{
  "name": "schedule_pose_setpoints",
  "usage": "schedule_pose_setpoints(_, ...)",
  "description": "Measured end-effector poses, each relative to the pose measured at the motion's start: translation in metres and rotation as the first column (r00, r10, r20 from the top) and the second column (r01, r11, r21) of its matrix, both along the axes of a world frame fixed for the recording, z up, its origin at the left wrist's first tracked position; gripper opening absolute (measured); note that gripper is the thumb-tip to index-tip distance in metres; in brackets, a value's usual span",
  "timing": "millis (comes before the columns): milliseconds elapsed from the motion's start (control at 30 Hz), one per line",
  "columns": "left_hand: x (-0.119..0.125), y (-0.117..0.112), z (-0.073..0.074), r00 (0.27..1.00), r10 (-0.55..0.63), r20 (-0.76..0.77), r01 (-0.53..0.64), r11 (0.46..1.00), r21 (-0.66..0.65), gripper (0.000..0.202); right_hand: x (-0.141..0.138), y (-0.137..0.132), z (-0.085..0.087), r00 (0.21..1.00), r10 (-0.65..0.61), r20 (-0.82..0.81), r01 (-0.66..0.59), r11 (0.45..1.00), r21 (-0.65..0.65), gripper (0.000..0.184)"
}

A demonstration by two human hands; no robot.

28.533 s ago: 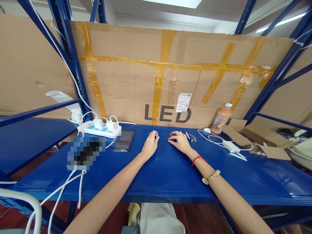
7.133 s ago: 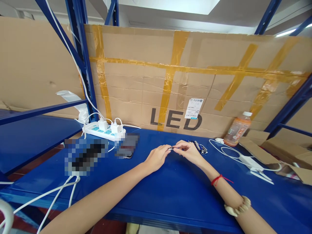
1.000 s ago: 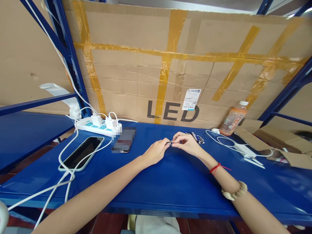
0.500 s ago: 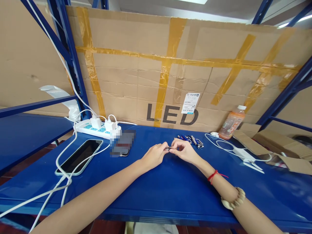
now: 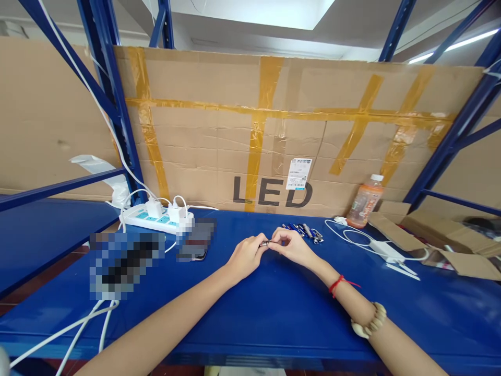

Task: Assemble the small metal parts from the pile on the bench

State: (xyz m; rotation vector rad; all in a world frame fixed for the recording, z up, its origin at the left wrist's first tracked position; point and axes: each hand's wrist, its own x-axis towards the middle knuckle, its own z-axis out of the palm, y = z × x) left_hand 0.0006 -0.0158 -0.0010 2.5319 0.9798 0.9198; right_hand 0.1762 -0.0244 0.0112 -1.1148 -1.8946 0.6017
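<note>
Near the middle of the frame, just above the blue bench [image 5: 274, 308]: left hand [image 5: 245, 256] and right hand [image 5: 291, 245] drawn together, fingertips meeting. Pinched between them, a small metal piece [image 5: 264, 243], silver and dark, too small to tell apart further. Fingers of both hands closed on that piece, the left from the left end, the right from the right. Red string around the right wrist, a bead bracelet [image 5: 368, 324] lower down the forearm, toward the lower right of the frame.

Just right of and behind the right hand, a little cluster of small metal parts [image 5: 303, 231] lying on the bench, near but apart from the fingers. Farther right, a white cable [image 5: 352, 237] looping to a white charger [image 5: 385, 250]. Behind those, an orange drink bottle [image 5: 363, 201] standing upright against the cardboard sheet [image 5: 219, 141] marked LED. Torn cardboard pieces [image 5: 442, 235] at the right edge.

Left of center, a white power strip [image 5: 154, 219] with plugs seated in it, white cords trailing down to the lower left corner. Blurred patches beside the strip, contents not readable.
</note>
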Motion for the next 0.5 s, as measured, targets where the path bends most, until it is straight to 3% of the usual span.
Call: schedule_pose_setpoints(500,0.0010,-0.0018,0.0004,0.995,0.087,-0.053,-0.082,0.993,0.080,0.018,-0.0026,0.0018,-0.0013,0.999,-0.040,-0.036,0.035,0.991,-0.131,0.038)
